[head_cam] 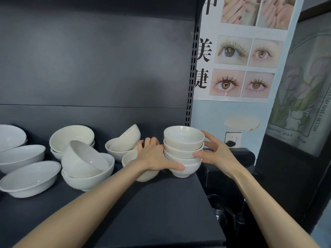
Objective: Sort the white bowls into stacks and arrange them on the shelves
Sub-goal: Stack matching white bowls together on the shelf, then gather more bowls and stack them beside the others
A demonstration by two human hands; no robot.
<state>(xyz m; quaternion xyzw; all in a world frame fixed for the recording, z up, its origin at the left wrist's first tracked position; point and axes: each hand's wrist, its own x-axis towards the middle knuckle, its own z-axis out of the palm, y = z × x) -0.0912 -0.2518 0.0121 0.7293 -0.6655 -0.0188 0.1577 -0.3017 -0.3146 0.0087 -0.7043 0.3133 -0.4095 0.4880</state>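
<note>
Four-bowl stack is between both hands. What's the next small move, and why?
Probably slide the stack of small bowls a little left and back before letting go: its foot stands close to the shelf's right edge, and the left hand and right hand both flank it.

The left hand (154, 156) wraps the stack of bowls (183, 149) at the shelf (161, 203) edge, thumb along the bottom bowl. The right hand (216, 154), fingers spread, touches the other side, with loose bowls (86, 158) jumbled to the left.
</note>
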